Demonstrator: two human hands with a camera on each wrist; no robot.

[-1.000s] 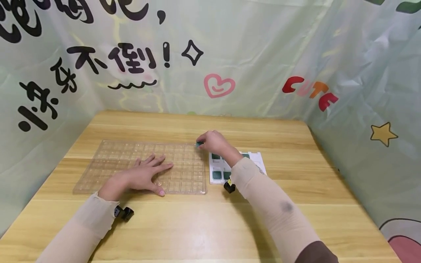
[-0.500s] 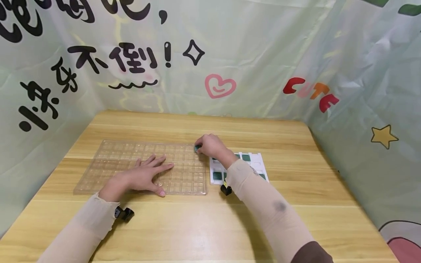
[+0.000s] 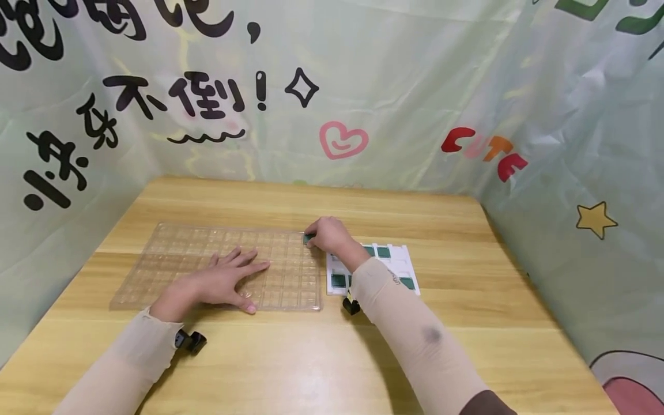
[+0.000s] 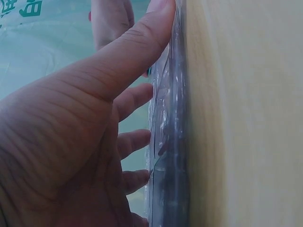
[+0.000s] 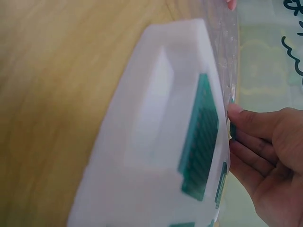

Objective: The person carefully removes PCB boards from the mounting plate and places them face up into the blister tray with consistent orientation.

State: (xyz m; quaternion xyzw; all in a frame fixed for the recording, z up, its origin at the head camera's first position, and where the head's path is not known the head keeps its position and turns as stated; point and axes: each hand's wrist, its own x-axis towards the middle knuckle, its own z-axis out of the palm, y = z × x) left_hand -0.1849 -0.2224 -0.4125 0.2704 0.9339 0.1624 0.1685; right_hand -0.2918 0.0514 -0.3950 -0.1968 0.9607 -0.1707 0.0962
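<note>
My left hand (image 3: 218,282) rests on a clear plastic tray (image 3: 293,285) divided into many small cells, its fingers spread. In the left wrist view, that hand's thumb and fingertips (image 4: 135,144) touch the tray's upper surface. At the tray's far right corner, my right hand (image 3: 332,237) pinches a small green circuit board (image 3: 308,238). Only part of this board shows between the fingers. The right wrist view shows its thin green edge (image 5: 232,124) between thumb and fingers, close to the clear tray.
Right of the clear tray lies a white tray (image 3: 398,266) with several green boards (image 3: 338,281) in its pockets, partly hidden by my right forearm. A printed curtain (image 3: 394,86) stands behind and beside the wooden table (image 3: 290,363).
My right hand has moved slightly toward me and left with the green board, from just off the clear tray's far right corner onto it. The left hand has stayed in place.
</note>
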